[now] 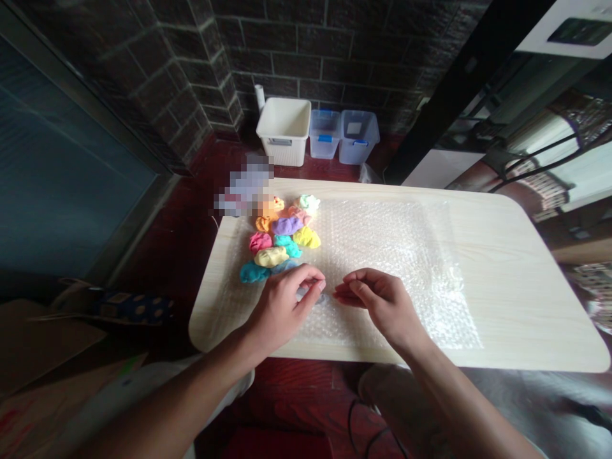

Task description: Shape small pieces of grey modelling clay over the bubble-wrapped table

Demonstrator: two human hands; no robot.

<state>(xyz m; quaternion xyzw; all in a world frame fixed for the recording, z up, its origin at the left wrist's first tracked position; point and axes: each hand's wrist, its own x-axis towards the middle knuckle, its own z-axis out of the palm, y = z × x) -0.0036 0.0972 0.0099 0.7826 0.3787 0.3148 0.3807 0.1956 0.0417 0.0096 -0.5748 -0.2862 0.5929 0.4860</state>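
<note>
Peeking out beside my left hand (280, 309), a small grey piece (320, 298) sat over the bubble wrap (411, 255), mostly hidden by my fingers. My left thumb and forefinger were bent close together near it; whether they gripped it, I couldn't tell. My right hand (388, 308) faced it across a gap, fingers curled and thumb drawn in toward them; nothing showed at the tips, though I couldn't tell if they pinched something small. I judged the step to be close two-handed fingerwork around the grey piece, and the next move seemed to call for a light, sure fingertip hold. Just beyond my left hand lay soft-looking coloured lumps (271, 257), crowded together on the bubble wrap. Beneath was the pale table (516, 274), and past its far edge stood a cream bin (287, 148) and two see-through boxes (325, 146).
</note>
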